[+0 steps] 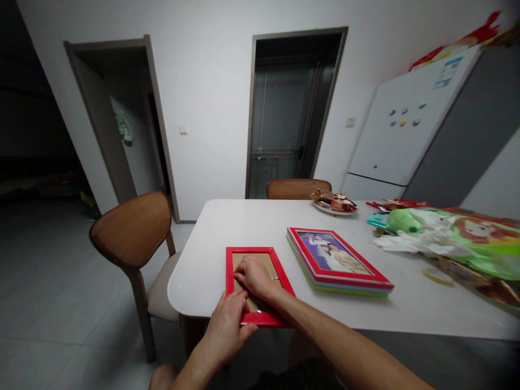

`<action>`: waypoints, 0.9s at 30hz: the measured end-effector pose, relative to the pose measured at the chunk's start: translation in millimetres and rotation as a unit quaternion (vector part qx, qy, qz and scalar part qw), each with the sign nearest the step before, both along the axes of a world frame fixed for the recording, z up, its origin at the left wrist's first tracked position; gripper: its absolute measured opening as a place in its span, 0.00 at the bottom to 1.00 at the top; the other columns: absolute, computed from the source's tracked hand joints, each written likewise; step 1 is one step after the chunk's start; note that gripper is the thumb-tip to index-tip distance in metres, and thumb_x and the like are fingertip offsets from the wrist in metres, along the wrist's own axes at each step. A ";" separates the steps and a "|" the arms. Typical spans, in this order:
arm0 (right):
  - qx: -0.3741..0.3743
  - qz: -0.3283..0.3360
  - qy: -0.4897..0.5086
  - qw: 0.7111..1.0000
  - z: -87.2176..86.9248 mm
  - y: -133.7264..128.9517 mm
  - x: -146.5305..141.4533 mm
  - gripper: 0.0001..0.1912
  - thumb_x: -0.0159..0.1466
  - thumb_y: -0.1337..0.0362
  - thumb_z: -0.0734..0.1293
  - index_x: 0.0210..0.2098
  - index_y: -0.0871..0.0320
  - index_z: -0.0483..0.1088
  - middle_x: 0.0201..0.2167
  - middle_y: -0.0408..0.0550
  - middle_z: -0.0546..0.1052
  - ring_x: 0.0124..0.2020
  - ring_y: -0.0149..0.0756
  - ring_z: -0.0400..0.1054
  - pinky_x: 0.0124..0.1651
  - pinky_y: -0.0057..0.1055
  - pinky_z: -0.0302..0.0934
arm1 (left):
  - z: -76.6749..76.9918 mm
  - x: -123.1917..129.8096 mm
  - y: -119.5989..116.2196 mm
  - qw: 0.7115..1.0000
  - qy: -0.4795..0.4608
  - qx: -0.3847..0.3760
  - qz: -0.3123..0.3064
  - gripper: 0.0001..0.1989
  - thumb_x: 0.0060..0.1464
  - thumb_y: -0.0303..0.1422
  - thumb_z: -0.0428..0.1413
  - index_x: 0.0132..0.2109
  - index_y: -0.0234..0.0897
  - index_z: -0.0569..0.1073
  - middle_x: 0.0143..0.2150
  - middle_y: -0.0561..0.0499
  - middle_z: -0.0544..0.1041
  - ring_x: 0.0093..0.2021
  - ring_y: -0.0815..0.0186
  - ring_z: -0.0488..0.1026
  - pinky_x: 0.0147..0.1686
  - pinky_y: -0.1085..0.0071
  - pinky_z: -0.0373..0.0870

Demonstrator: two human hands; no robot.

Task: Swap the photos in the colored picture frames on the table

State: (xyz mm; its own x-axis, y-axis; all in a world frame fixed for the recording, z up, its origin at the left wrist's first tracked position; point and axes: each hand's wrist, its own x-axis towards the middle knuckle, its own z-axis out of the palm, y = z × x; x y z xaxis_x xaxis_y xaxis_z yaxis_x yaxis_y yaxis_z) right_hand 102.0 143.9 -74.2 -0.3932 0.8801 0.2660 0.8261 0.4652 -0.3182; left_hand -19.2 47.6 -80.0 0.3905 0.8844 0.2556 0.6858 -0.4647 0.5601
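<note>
A red picture frame (280, 269) lies face down at the table's front edge, its brown backing board (264, 259) showing, with small metal clips at the right and lower edges. My left hand (229, 319) grips the frame's lower left corner, thumb at the near edge and fingers over the left side. Over the backing reaches my right hand (255, 277), its fingers curled together at the left inner edge; whatever is under the fingertips is hidden. Just right of it rests a stack of picture frames (341, 260), the top one red with a photo of people in it.
A plate of wrapped items (335, 205) stands at the table's back. Plastic bags and white tissue (430, 233) cover the right side, near a roll of tape (437, 277). One wooden chair (134, 233) is at the left, another (298, 188) behind the white table (227, 216).
</note>
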 end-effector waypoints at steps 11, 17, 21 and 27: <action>-0.026 -0.103 0.054 0.993 -3.7 22.4 23.5 0.14 0.58 0.61 0.57 0.31 0.59 0.72 0.29 0.48 0.76 0.29 0.32 0.67 0.30 0.25 0.53 | 3.5 0.2 -7.1 1.000 0.017 -0.020 0.001 0.28 0.41 0.30 0.58 0.51 0.31 0.61 0.45 0.44 0.70 0.51 0.58 0.61 0.55 0.57 0.50; -0.066 -0.200 0.055 0.976 -10.0 44.4 22.7 0.15 0.55 0.57 0.59 0.29 0.60 0.72 0.28 0.51 0.75 0.27 0.33 0.66 0.25 0.25 0.51 | 1.5 4.4 -10.8 0.999 0.038 -0.014 0.006 0.26 0.41 0.28 0.57 0.51 0.32 0.61 0.49 0.42 0.68 0.53 0.57 0.60 0.55 0.54 0.48; -0.071 -0.236 0.066 0.967 -4.9 49.9 20.6 0.15 0.54 0.57 0.60 0.29 0.62 0.71 0.30 0.57 0.75 0.28 0.36 0.66 0.25 0.27 0.51 | 4.5 3.8 -13.3 0.999 0.042 -0.017 0.008 0.27 0.41 0.29 0.56 0.51 0.32 0.60 0.50 0.41 0.67 0.53 0.57 0.59 0.55 0.54 0.48; -0.043 -0.185 0.136 0.972 3.8 41.2 30.7 0.13 0.55 0.61 0.59 0.25 0.61 0.71 0.26 0.53 0.75 0.25 0.33 0.65 0.27 0.26 0.52 | 13.4 7.8 -18.3 0.997 0.070 -0.025 0.016 0.24 0.40 0.29 0.57 0.48 0.33 0.64 0.51 0.42 0.66 0.55 0.57 0.58 0.56 0.54 0.46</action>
State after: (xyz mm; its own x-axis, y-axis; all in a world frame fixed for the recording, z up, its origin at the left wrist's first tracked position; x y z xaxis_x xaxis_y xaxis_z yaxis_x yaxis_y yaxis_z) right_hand 132.6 185.1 -70.4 0.0299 0.9714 0.2355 0.8119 0.1138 -0.5726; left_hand -11.4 29.3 -66.6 0.3900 0.9075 0.1561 0.7732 -0.4148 0.4797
